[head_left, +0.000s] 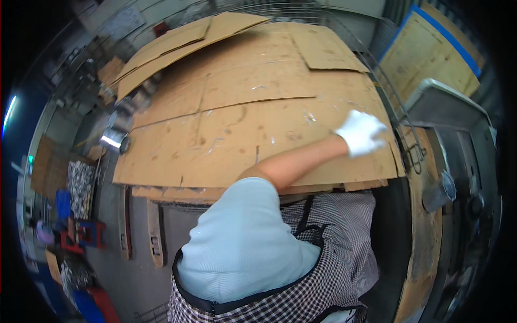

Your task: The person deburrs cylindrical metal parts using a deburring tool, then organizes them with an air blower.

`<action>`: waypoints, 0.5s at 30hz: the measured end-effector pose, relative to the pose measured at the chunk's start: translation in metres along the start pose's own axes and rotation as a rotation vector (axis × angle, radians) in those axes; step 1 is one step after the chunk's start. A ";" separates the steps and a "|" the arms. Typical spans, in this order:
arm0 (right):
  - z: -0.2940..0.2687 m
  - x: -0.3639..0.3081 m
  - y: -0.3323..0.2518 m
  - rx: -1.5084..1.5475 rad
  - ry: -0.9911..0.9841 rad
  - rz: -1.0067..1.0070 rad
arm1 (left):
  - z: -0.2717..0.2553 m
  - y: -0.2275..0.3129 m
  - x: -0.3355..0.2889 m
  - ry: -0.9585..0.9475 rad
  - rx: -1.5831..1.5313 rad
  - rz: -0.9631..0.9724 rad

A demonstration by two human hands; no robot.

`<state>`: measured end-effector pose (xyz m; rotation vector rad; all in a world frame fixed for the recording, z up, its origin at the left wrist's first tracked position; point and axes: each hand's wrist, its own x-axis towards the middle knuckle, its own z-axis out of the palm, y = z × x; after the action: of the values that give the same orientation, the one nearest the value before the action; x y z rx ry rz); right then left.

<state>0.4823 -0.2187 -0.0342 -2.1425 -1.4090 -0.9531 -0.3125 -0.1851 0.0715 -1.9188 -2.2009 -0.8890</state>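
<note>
My left hand (362, 134), in a white glove, reaches across to the right above a large flat cardboard sheet (237, 134). Its fingers look loosely spread and are slightly blurred; nothing shows in them. I cannot tell whether the glove touches the sheet. The cardboard is marked with round stains, creases and small shiny scraps. A smaller cardboard piece (328, 49) lies flat at the far right, and folded cardboard (183, 43) is raised at the far left. My right hand is not in view.
Wire mesh (388, 97) borders the stack at the right and back. Shiny metal cylinders (114, 141) stand along the left edge. At right, a clear container (439, 192) stands by a cardboard strip (417, 258). Two long fork-like bars (155, 237) lie low at left.
</note>
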 end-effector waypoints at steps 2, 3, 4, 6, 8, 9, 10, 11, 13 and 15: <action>0.002 0.001 0.005 -0.001 -0.028 0.011 | -0.054 -0.057 -0.046 0.037 0.127 -0.322; 0.004 0.001 0.007 0.004 -0.042 0.016 | -0.071 -0.095 -0.074 0.147 0.202 -0.423; 0.005 -0.004 0.012 0.004 -0.057 0.032 | -0.101 -0.120 -0.101 0.167 0.369 -0.553; -0.024 -0.015 -0.021 0.027 -0.098 -0.126 | -0.169 -0.152 -0.159 0.285 0.541 -0.889; -0.022 -0.039 -0.028 -0.206 0.000 -0.375 | -0.242 -0.165 -0.215 0.459 0.716 -1.146; 0.088 0.006 0.061 -0.230 0.042 -0.472 | -0.253 -0.207 -0.285 0.514 0.694 -1.365; 0.130 0.089 0.125 -0.256 0.104 -0.584 | -0.248 -0.256 -0.365 0.498 0.808 -1.530; 0.149 0.046 0.132 -0.212 0.115 -0.528 | -0.278 -0.258 -0.379 0.577 0.921 -1.571; 0.159 0.006 0.134 -0.175 0.101 -0.508 | -0.333 -0.252 -0.383 0.630 1.104 -1.645; 0.152 -0.003 0.137 -0.147 0.118 -0.507 | -0.375 -0.252 -0.406 0.668 1.190 -1.718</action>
<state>0.6553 -0.1773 -0.1360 -1.8144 -1.9171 -1.3758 -0.5755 -0.7300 0.1155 0.8311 -2.3565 0.0357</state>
